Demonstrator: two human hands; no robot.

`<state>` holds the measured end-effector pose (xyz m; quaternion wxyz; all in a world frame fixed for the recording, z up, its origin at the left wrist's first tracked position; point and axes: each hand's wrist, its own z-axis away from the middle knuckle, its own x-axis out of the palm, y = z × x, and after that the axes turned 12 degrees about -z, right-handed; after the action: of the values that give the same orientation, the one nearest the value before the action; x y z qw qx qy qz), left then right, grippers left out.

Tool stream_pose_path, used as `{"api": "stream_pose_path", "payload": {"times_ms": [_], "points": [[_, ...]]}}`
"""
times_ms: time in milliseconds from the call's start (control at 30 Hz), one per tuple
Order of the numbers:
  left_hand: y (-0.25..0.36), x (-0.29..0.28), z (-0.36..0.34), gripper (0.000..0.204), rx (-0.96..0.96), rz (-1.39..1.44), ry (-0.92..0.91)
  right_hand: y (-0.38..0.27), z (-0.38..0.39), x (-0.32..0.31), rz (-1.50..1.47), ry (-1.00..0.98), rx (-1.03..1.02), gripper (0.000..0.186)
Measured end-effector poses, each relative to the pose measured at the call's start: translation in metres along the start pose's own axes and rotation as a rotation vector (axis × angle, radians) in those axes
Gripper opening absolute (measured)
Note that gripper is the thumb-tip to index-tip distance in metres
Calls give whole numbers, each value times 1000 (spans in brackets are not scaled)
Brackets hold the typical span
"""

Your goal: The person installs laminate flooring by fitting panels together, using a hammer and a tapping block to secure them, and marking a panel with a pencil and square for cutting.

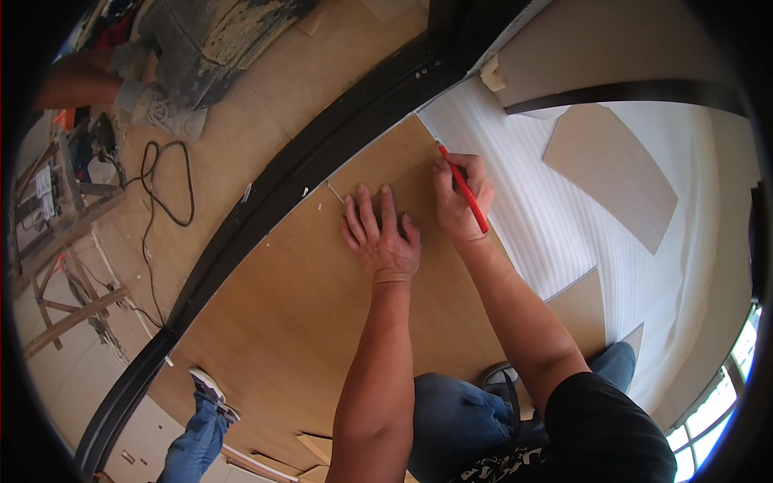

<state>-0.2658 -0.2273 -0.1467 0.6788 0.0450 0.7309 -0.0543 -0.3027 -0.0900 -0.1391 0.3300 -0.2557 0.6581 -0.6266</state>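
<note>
My left hand (382, 233) lies flat on the light brown floorboards (282, 314), its fingers spread and nothing held in them. To the right of it, my right hand (463, 197) is closed around a red pencil (469, 196). The pencil slants, with its upper end at the boards' edge, close to where they meet the white foam underlay (523, 193). A thin pale line or seam shows on the boards just past my left fingertips.
A black threshold strip (274, 189) curves along the boards' far side. Loose cut boards (616, 165) lie on the underlay. Beyond the strip are a black cable (192, 189), wooden sawhorses (76, 318) and a person's shoe (165, 113). Another person's leg (193, 443) stands lower left.
</note>
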Motion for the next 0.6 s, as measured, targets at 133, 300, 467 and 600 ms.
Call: {"api": "stream_pose_path", "payload": {"times_ms": [133, 300, 467, 600], "points": [[0, 0, 0, 55, 0, 8, 18, -1, 0, -1, 12, -7, 12, 12], [1, 0, 1, 55, 4, 8, 15, 2, 1, -2, -5, -7, 7, 12], [0, 0, 1, 55, 5, 3, 15, 2, 2, -1, 10, -7, 3, 12], [-1, 0, 0, 55, 5, -1, 13, -1, 2, -1, 34, -28, -25, 12]]}}
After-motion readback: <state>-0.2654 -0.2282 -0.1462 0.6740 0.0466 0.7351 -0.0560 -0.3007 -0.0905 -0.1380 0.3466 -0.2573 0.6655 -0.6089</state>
